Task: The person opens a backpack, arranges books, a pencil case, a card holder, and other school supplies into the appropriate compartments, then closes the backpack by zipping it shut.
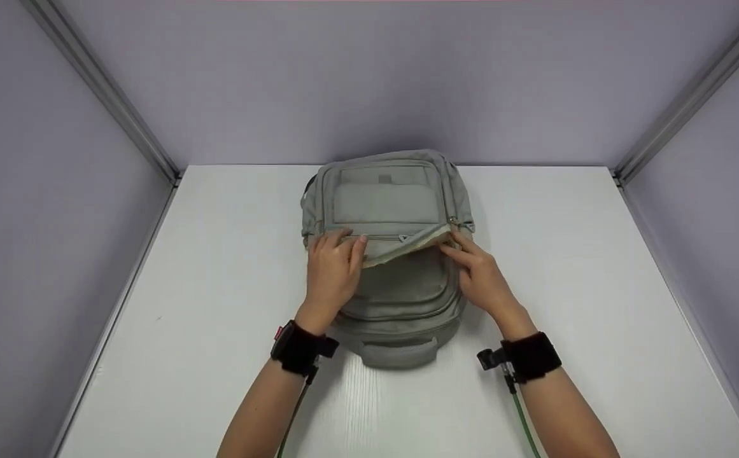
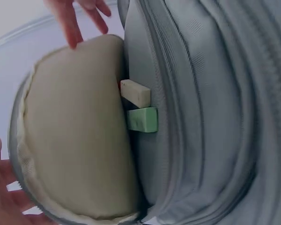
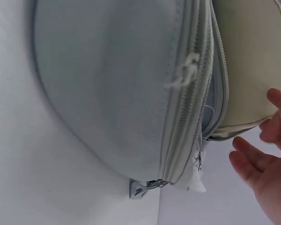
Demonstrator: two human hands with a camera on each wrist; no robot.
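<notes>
A grey backpack (image 1: 387, 267) lies flat on the white table (image 1: 598, 286), its front pocket unzipped. The pocket flap (image 1: 407, 247) is folded back and shows a beige lining (image 2: 75, 131). My left hand (image 1: 333, 270) grips the flap's left end, fingers curled over its edge. My right hand (image 1: 478, 270) touches the flap's right corner with straight fingers (image 3: 253, 159) beside the zip pull (image 3: 195, 181). Inside the pocket, the left wrist view shows a cream block (image 2: 136, 93) and a green block (image 2: 143, 119) side by side.
Lilac walls with metal corner posts (image 1: 102, 89) close the table on three sides. Bare white tabletop lies to the left and right of the backpack. The bag's carry handle (image 1: 399, 351) points toward me. Black wrist straps with green cables sit on both arms.
</notes>
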